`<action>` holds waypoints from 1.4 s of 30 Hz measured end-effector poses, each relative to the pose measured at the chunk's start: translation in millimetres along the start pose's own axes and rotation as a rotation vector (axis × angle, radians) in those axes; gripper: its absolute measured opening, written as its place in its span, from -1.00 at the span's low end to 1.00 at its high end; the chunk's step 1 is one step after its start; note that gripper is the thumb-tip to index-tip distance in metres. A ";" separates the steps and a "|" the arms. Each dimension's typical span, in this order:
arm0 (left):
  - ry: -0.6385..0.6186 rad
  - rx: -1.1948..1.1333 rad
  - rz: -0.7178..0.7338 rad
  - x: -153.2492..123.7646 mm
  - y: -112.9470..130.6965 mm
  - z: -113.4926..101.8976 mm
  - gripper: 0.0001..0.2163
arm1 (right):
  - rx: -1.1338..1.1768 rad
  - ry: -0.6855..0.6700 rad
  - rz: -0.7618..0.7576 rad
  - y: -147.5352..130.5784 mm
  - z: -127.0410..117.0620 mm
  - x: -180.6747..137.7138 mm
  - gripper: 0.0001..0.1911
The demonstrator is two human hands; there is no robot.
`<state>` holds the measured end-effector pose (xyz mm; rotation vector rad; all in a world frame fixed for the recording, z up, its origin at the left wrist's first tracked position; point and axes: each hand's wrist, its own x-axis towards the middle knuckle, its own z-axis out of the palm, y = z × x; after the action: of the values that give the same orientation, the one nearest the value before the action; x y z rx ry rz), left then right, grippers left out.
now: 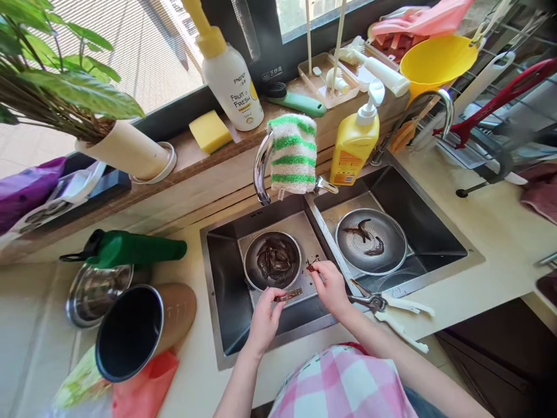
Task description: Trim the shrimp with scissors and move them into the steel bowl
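Note:
My left hand (264, 320) pinches a shrimp (290, 295) over the left sink basin, at the near side of a round metal bowl (251, 271). In that bowl lies a heap of dark shrimp (277, 261). My right hand (329, 288) is closed on a small dark red piece (310, 268), which looks like a shrimp head, above dark scraps on the basin floor. A second round bowl (385, 229) stands in the right basin with several shrimp (362, 230) in it. White-handled kitchen scissors (383, 305) rest at the front sink edge, beside my right forearm.
A green-striped cloth (294, 154) hangs over the faucet (261, 168). Behind the sink stand a yellow soap bottle (354, 145), a white pump bottle (235, 87) and a sponge (210, 132). To the left are a green bottle (139, 248) and a tall pot (178, 310).

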<state>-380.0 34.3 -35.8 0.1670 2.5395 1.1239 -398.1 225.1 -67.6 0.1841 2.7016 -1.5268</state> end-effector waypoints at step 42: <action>-0.115 0.014 -0.026 5.8 32.8 7.9 -0.85 | -0.140 -0.275 -0.255 -6.3 7.5 -18.2 -0.85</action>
<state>-383.7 63.4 -18.2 0.1961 2.4422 1.0563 -380.9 213.9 -64.5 -0.3610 2.6699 -1.2923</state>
